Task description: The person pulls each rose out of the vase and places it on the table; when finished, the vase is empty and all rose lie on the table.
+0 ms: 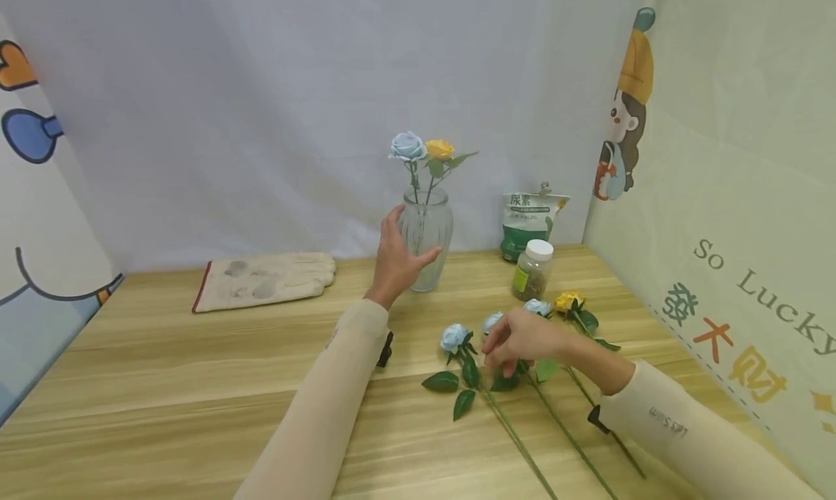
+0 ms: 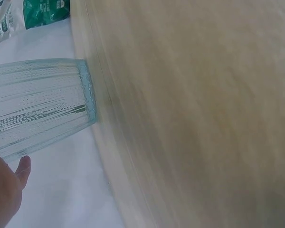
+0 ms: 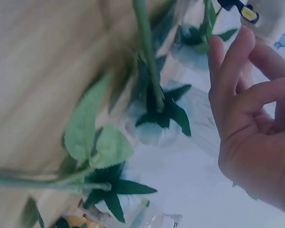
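A clear ribbed glass vase (image 1: 427,242) stands upright near the back, holding a blue rose (image 1: 408,146) and a yellow rose (image 1: 440,149). My left hand (image 1: 394,264) is at the vase's left side, thumb spread across its front; whether it touches the glass I cannot tell. In the left wrist view, part of the left hand (image 2: 4,190) shows beside the vase (image 2: 42,95). Over the flowers lying on the table, my right hand (image 1: 527,338) hovers with loosely bent fingers. Near it lie a blue rose (image 1: 454,337), other blue roses (image 1: 538,307) and a yellow rose (image 1: 570,301). The right wrist view shows the right hand (image 3: 256,109) holding nothing visible.
A pair of pale work gloves (image 1: 268,279) lies at the back left of the wooden table (image 1: 196,384). Right of the vase stand a white-capped jar (image 1: 532,271) and a clipped green-and-white bag (image 1: 529,224). Printed cloth hangs behind and at both sides.
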